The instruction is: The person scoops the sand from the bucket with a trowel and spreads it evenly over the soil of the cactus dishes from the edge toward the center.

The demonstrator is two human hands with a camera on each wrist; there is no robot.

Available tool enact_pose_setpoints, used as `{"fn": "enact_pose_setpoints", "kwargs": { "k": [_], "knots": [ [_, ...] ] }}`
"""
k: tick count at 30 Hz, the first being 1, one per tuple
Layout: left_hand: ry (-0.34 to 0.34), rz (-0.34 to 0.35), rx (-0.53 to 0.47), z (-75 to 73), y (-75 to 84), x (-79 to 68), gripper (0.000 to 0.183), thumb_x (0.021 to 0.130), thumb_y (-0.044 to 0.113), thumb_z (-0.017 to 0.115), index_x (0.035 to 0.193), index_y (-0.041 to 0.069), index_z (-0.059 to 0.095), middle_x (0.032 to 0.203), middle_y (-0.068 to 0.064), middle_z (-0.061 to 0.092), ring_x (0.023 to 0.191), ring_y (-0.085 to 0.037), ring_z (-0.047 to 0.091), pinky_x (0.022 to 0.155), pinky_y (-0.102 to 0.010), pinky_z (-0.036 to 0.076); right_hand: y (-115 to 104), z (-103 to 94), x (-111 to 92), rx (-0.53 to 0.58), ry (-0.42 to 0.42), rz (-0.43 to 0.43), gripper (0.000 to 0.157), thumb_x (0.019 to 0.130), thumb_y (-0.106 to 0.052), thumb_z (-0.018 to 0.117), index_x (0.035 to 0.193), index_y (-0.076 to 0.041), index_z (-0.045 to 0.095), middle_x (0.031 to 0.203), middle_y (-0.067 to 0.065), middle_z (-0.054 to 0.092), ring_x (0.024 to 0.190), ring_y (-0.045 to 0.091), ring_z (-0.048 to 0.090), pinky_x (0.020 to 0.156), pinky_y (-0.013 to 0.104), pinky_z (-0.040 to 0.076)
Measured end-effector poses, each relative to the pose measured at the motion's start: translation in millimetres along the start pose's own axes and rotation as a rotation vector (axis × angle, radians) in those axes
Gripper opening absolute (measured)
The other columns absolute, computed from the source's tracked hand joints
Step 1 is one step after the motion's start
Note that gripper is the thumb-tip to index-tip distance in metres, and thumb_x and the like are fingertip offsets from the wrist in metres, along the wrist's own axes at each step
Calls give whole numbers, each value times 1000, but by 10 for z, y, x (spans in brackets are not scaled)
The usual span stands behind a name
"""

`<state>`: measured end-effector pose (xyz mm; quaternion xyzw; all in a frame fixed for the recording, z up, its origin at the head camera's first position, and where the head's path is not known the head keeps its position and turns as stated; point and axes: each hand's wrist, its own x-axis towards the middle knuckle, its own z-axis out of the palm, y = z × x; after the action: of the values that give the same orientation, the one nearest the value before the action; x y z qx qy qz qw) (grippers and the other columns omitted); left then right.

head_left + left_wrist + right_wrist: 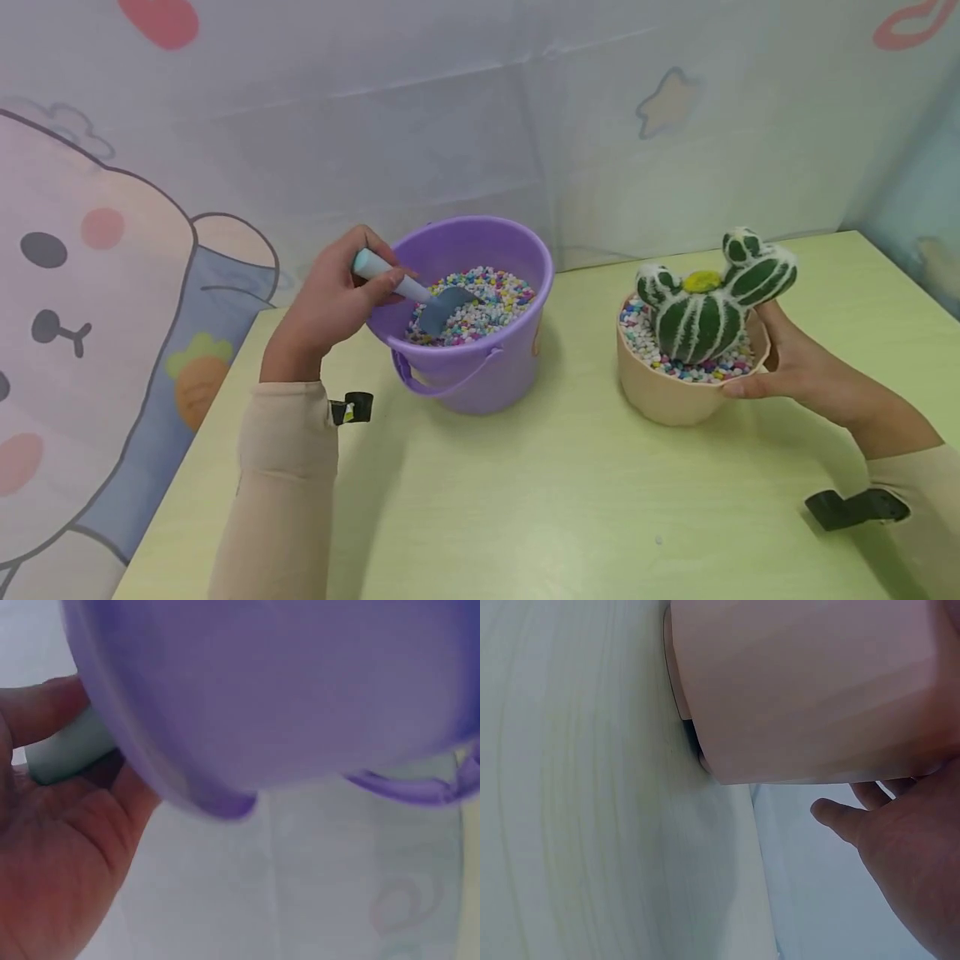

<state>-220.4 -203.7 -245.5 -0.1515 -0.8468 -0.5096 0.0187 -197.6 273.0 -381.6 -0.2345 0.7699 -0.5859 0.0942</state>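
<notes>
My left hand [318,296] holds a toy shovel by its pale blue handle [408,287]. The shovel's grey-blue blade [444,312] is inside a purple bucket [480,375], over small coloured pebbles [506,296]. In the left wrist view, the bucket wall [285,682] hides the blade. On the right, my right hand [806,375] grips the side of a beige plant pot [667,400], thumb at the front by the rim. A green cactus [697,325] with white ridges and a yellow flower stands in the pot among similar pebbles.
Both containers stand on a pale yellow-green table [525,500]. Behind it hangs a printed cloth [450,125] with a cartoon animal at the left. The bucket's handle [442,387] hangs down in front. One stray pebble [658,540] lies near the front.
</notes>
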Motion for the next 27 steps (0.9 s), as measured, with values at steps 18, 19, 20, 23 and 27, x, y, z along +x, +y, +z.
{"fn": "enact_pose_setpoints", "kwargs": {
  "k": [18, 19, 20, 23, 27],
  "knots": [
    [393, -199, 370, 301, -71, 265, 40, 104, 34, 46, 122, 0, 34, 87, -19, 63, 61, -24, 70, 58, -32, 60, 0, 31, -2, 25, 33, -48, 120, 75, 9, 72, 156, -37, -3, 160, -5, -9, 143, 17, 0, 94, 87, 6],
    [408, -203, 389, 314, -76, 270, 41, 104, 35, 45, 123, 0, 33, 85, -19, 64, 59, -23, 70, 58, -32, 60, 1, 36, 0, 25, 41, -56, 120, 74, 9, 72, 156, -36, -2, 160, -5, -8, 143, 17, 1, 94, 87, 4],
    [421, -200, 399, 325, -83, 274, 42, 104, 35, 45, 123, 0, 34, 84, -18, 64, 59, -23, 69, 58, -33, 60, 3, 36, 3, 28, 46, -64, 121, 73, 10, 73, 156, -36, -2, 160, -4, -7, 143, 17, 2, 96, 85, 1],
    [447, -185, 419, 346, -96, 277, 39, 104, 35, 45, 122, 2, 34, 81, -17, 64, 59, -25, 68, 60, -36, 60, 6, 25, 4, 27, 49, -83, 123, 72, 9, 75, 156, -35, -2, 160, -3, -7, 142, 16, 0, 99, 83, -4],
    [468, -152, 430, 348, -108, 274, 36, 103, 33, 47, 118, 3, 36, 77, -17, 64, 60, -29, 67, 60, -40, 58, 2, -13, -8, 12, 4, -111, 120, 76, 10, 73, 157, -33, -4, 158, 1, 0, 137, 13, 14, 115, 41, 27]
  ]
}}
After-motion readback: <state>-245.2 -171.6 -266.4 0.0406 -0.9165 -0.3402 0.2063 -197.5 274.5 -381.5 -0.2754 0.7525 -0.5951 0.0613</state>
